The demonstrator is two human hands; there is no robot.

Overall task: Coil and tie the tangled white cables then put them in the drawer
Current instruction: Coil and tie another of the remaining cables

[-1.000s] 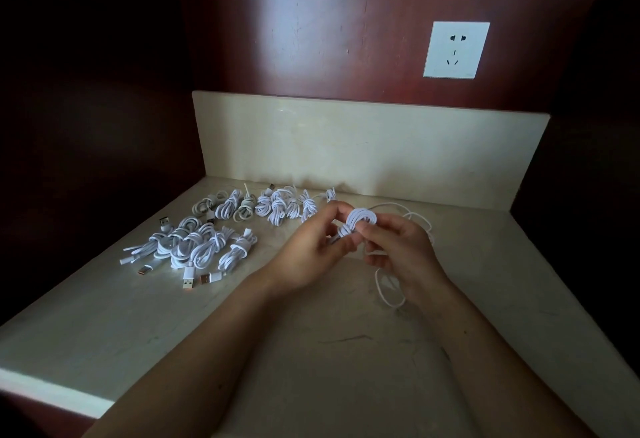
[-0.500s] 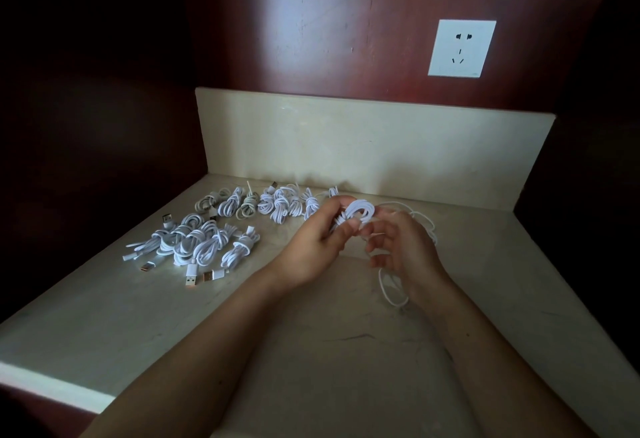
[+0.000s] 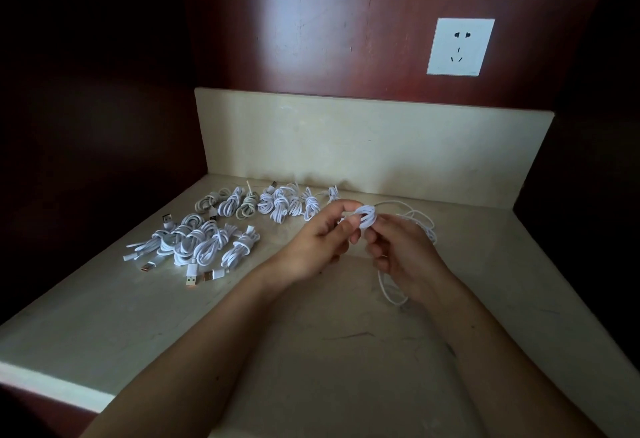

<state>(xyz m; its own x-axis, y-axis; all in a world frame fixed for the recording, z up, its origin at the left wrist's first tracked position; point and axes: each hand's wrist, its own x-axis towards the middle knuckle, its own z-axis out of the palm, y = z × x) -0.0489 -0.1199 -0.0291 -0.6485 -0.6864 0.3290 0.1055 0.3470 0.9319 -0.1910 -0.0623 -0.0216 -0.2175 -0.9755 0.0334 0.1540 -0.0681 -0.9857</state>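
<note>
Marble countertop: tied cable bundles left of fingers; L hand, R hand both pinch white cable coil.

A pale, marble-like countertop fills the lower half of the view from 3 to 9 o'clock, faintly scuffed, with a bright strip of light along its front edge at 8 o'clock. A matching upstand runs along its rear edge at the centre, and above that, at 12 o'clock, rises a glossy reddish-brown wood panel wall carrying a soft pale glare at 11 o'clock and a white wall socket at 1 o'clock. Dark side walls close the recess at 9 and 3 o'clock, deep in shadow.
</note>
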